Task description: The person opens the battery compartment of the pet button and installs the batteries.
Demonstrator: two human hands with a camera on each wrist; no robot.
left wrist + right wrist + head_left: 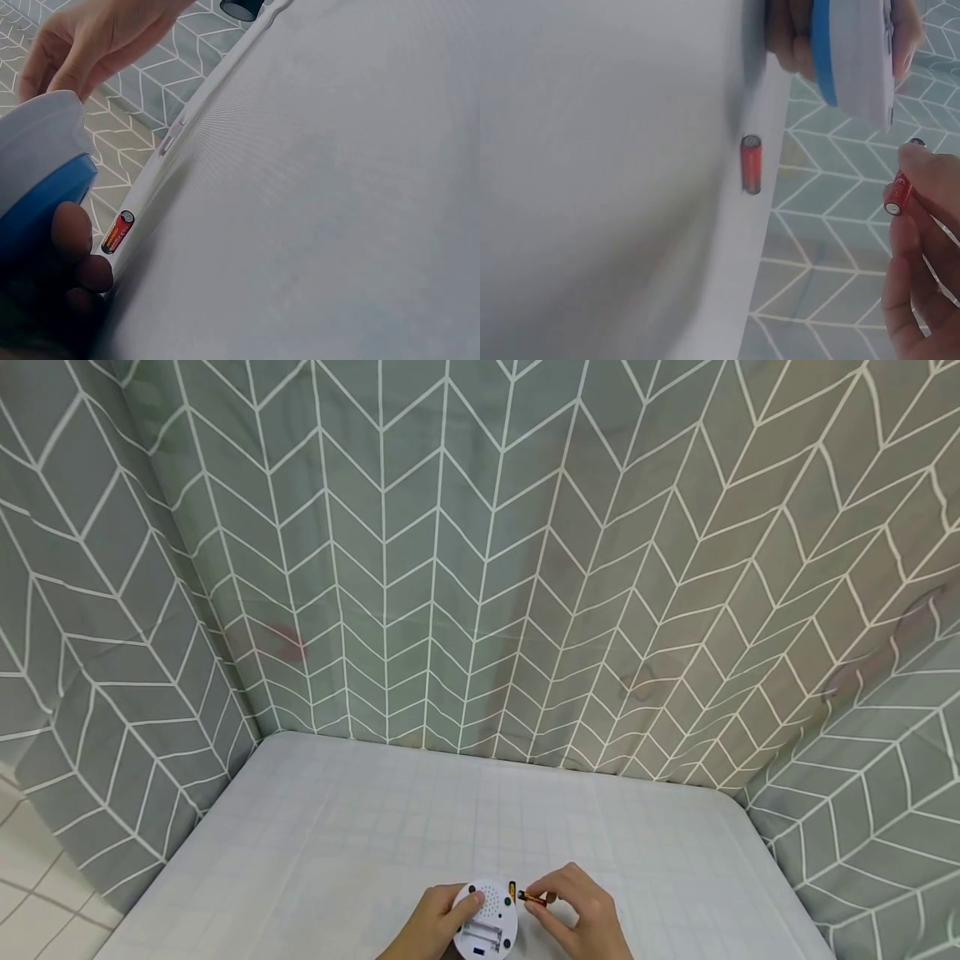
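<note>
A round white device point(489, 906) with speaker holes and small dark feet is gripped by my left hand point(433, 920), thumb across its face. Its uncovered battery compartment point(482, 933) faces up toward the head camera. Both wrist views show a blue band point(49, 202) around the device. To the right of it, my right hand point(587, 912) pinches a small battery point(900, 193) between thumb and fingers, apart from the device. A second red, black and gold battery point(118, 232) lies on the table between the device and my right hand.
The table point(360, 827) has a white cloth cover. Grey curtains point(465, 568) with white chevron lines hang behind it and at both sides. Pale floor tiles point(37, 877) show at the lower left. A dark round object point(241, 9) appears at the top of the left wrist view.
</note>
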